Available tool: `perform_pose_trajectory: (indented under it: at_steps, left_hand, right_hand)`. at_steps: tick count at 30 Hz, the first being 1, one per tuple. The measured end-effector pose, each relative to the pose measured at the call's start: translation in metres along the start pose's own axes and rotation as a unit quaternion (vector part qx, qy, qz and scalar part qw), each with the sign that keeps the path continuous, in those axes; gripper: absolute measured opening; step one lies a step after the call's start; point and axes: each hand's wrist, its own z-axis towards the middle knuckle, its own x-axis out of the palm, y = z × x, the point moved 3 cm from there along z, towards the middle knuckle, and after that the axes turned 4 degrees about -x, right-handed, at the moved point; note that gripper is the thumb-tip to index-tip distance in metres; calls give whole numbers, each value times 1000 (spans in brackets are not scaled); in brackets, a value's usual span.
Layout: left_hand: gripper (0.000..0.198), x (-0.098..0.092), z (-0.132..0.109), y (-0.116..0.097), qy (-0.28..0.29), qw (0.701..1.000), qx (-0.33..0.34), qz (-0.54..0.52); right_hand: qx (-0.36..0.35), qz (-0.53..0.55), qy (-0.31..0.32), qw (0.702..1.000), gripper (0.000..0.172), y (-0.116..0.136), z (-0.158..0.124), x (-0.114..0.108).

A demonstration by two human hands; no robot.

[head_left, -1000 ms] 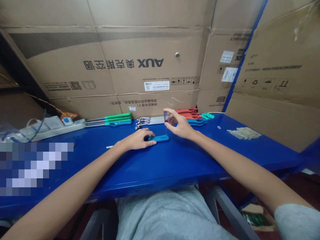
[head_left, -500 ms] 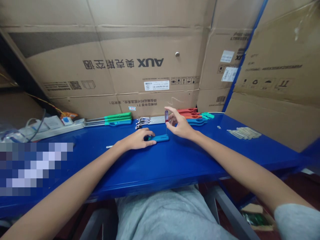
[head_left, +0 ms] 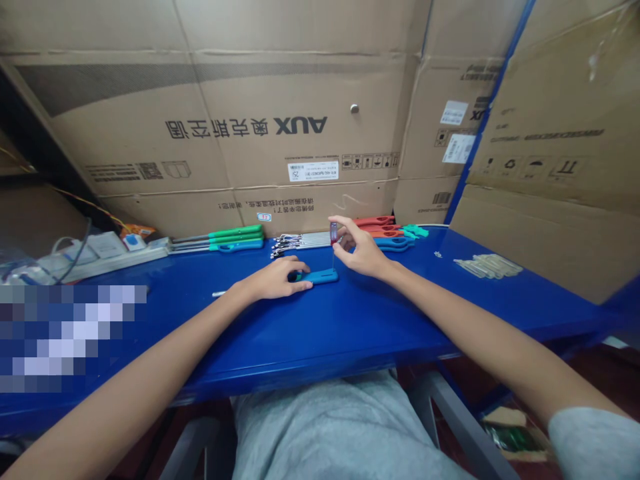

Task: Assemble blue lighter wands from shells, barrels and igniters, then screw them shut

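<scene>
A blue handle (head_left: 325,276) lies flat on the blue table, its left part under my left hand (head_left: 281,277), whose thumb and fingers grip it. My right hand (head_left: 361,248) holds a small screwdriver (head_left: 333,233) with a clear and red grip. The screwdriver stands upright, its thin shaft reaching down to the right end of the blue handle. A white-and-metal rod end (head_left: 219,293) shows beside my left wrist.
Behind my hands lie metal rods with black tips (head_left: 285,245) and red handles (head_left: 377,221). Green handles (head_left: 240,233) and a white power strip (head_left: 110,257) are on the left. Clear thin pieces (head_left: 489,266) lie right. Cardboard (head_left: 240,153) lines the back.
</scene>
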Motion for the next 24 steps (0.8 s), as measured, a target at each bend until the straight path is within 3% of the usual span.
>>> perform_pose_trajectory:
  at_steps: [24]
  left_hand:
    - [52,1,0,1,-2,1000,2,-2]
  right_hand:
    - [3,-15,9,1000,54,1,-1,0]
